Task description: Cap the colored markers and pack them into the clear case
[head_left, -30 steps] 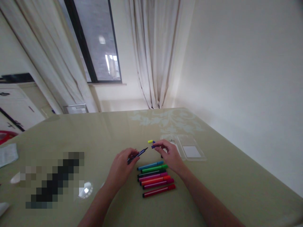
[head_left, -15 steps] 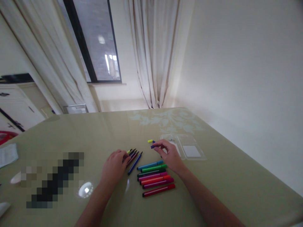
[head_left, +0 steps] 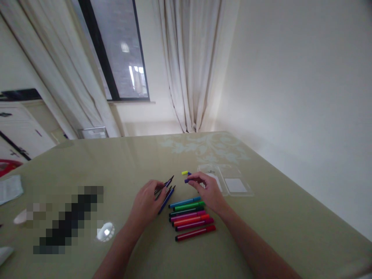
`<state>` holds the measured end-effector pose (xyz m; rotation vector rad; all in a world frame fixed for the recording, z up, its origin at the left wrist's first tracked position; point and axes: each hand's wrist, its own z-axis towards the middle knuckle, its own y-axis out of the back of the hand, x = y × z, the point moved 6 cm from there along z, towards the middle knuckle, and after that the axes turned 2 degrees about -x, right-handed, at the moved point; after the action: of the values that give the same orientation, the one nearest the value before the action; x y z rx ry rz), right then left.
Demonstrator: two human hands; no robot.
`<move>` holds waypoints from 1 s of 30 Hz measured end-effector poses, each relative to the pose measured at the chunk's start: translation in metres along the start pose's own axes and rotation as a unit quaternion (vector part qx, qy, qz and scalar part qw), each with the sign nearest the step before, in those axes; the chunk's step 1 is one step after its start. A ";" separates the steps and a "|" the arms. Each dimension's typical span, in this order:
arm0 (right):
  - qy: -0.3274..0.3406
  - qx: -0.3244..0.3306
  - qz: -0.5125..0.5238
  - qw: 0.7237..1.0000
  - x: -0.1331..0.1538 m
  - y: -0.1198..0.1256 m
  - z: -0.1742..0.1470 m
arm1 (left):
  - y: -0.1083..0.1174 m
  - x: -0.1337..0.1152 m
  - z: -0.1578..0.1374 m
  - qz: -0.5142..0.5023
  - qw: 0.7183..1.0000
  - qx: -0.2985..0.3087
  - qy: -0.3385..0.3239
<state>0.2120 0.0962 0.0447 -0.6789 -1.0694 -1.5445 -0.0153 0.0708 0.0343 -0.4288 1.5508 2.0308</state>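
Observation:
My left hand (head_left: 149, 201) pinches an uncapped dark purple marker (head_left: 169, 181), its tip slanting up to the right. Other uncapped markers lie beneath those fingers, partly hidden; a blue marker (head_left: 166, 201) is nearest the right. Between thumb and fingertips, my right hand (head_left: 207, 189) grips a small purple marker cap (head_left: 186, 181). Just behind it on the table lie a yellow cap (head_left: 185, 173) and a blue cap (head_left: 189, 174), the blue one partly covered. Several capped markers, among them an orange marker (head_left: 190, 221) and a red marker (head_left: 195, 233), lie in a row below my right hand.
An opened clear plastic case (head_left: 247, 188) lies behind my right hand, at the right of the green table (head_left: 139, 155). Toward the left are a blurred-out dark object (head_left: 71, 221), a light reflection and a pale blue packet (head_left: 10, 190). A wall borders the right side.
My left hand has moved slightly right and up, and a dark purple marker now sticks out raised from its fingers. My right hand keeps its place with the purple cap.

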 end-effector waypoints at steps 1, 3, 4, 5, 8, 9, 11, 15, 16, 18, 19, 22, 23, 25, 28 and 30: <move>0.001 -0.002 0.004 1.000 0.000 0.000 0.000 | -0.001 -0.004 0.000 -0.042 0.999 0.005 -0.003; 0.005 -0.008 0.014 1.000 0.001 0.001 0.001 | -0.005 -0.010 -0.001 -0.102 0.994 0.020 -0.010; 0.006 -0.012 0.018 1.000 0.001 0.002 0.001 | -0.007 -0.012 -0.001 -0.117 0.993 0.026 -0.014; 0.007 -0.015 0.022 1.000 0.001 0.002 0.001 | -0.008 -0.014 -0.002 -0.125 0.992 0.029 -0.017; 0.010 -0.016 0.029 0.999 0.000 0.003 0.001 | -0.010 -0.013 -0.002 -0.128 0.991 0.029 -0.015; 0.012 -0.017 0.029 0.999 0.000 0.003 0.001 | -0.011 -0.013 -0.002 -0.128 0.991 0.029 -0.016; 0.018 -0.015 0.030 0.999 0.001 0.003 0.000 | -0.011 -0.012 -0.002 -0.126 0.991 0.028 -0.018; 0.026 0.003 0.031 0.999 0.003 -0.002 -0.001 | -0.012 -0.014 -0.003 -0.131 0.991 0.012 -0.034; 0.025 0.010 0.031 0.999 0.003 -0.003 -0.002 | -0.011 -0.016 -0.003 -0.135 0.990 -0.001 -0.043; 0.019 0.020 0.035 0.999 0.001 -0.005 -0.002 | -0.009 -0.020 -0.004 -0.144 0.987 -0.025 -0.067; 0.013 0.023 0.039 0.999 -0.001 -0.006 -0.002 | -0.009 -0.023 -0.004 -0.148 0.985 -0.035 -0.079; -0.019 0.024 0.061 0.998 -0.007 -0.006 -0.002 | -0.008 -0.027 -0.005 -0.163 0.981 -0.052 -0.091; -0.031 0.025 0.071 0.997 -0.009 -0.006 -0.002 | -0.009 -0.027 -0.005 -0.167 0.980 -0.056 -0.087; -0.049 0.026 0.091 0.994 -0.012 -0.008 -0.003 | -0.009 -0.027 -0.006 -0.172 0.980 -0.064 -0.079; -0.057 0.025 0.106 0.992 -0.010 -0.010 -0.005 | -0.009 -0.026 -0.006 -0.181 0.978 -0.069 -0.077; -0.059 0.030 0.099 0.993 -0.009 -0.011 -0.005 | -0.011 -0.026 -0.006 -0.179 0.979 -0.060 -0.076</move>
<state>0.2039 0.0961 0.0319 -0.8173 -1.0963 -1.3112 0.0113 0.0612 0.0383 -0.5414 1.1690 1.8331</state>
